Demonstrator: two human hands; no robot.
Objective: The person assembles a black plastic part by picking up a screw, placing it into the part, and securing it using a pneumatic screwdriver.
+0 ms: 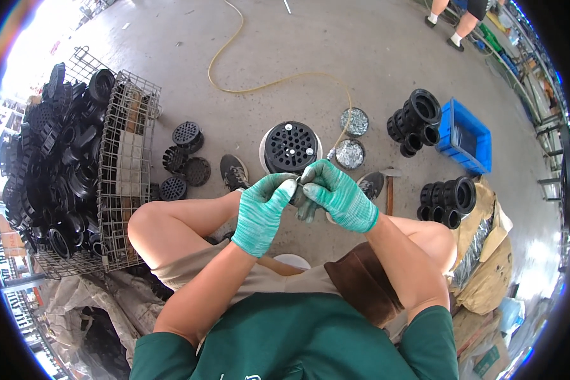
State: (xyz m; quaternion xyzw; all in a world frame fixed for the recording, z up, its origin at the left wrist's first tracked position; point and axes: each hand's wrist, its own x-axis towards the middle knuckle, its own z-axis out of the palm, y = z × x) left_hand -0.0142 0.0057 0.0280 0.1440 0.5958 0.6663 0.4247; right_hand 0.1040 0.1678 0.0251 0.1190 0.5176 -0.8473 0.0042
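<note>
In teal-and-grey work gloves, my left hand (259, 215) and my right hand (343, 197) meet in front of me with fingertips pinched together. Something small and dark is between the fingertips, too hidden to name. Just beyond them lies a round black drain grate (290, 149) with slotted holes, resting on a pale round support (264, 151). A few small, light round pieces sit on the grate. To its right stand two round tins of small silvery metal parts, one tin (354, 121) farther off and one tin (349, 155) nearer.
A wire cage (123, 158) heaped with black plastic parts (63, 152) stands left. Round black grates (187, 134) lie beside it. Right are stacked black fittings (418, 117), a blue crate (465, 136) and a hammer (390, 193). A yellow hose (278, 82) crosses the floor; a person (465, 25) stands far right.
</note>
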